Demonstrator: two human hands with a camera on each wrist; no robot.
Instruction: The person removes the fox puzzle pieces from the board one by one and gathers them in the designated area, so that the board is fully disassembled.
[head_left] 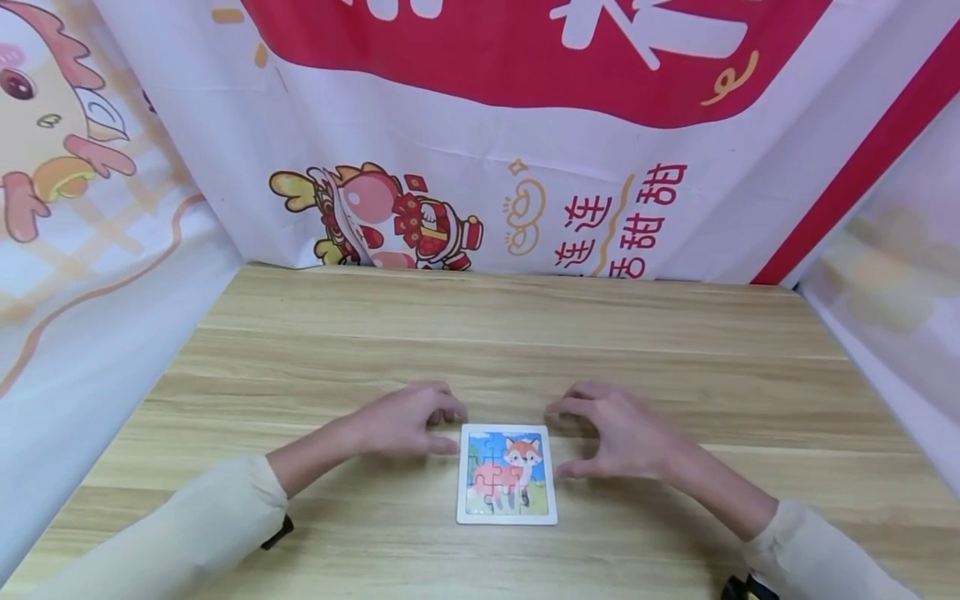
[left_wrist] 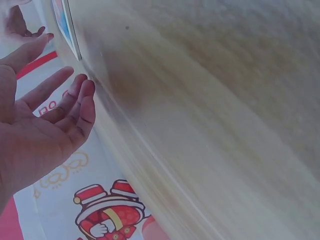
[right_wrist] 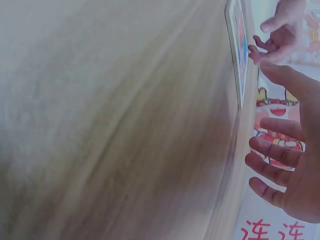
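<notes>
A square jigsaw puzzle [head_left: 507, 475] in a white frame lies flat on the table, its pieces fitted into a picture of a fox. To its left is my left hand [head_left: 411, 419], thumb toward the frame's left edge and fingers loosely bent, holding nothing. My right hand [head_left: 617, 429] is on the other side, its thumb near the right edge and its fingers spread beyond the upper right corner. In the left wrist view the left hand [left_wrist: 47, 117] has nothing in its grasp. The right wrist view shows the right hand [right_wrist: 295, 155] with parted fingers, beside the puzzle's edge [right_wrist: 239, 60].
The wood-grain table [head_left: 360, 333] spreads around the puzzle on all sides. A printed white and red cloth [head_left: 465, 133] hangs along the table's back edge, with more cloth on the left [head_left: 90, 275] and right [head_left: 892, 275].
</notes>
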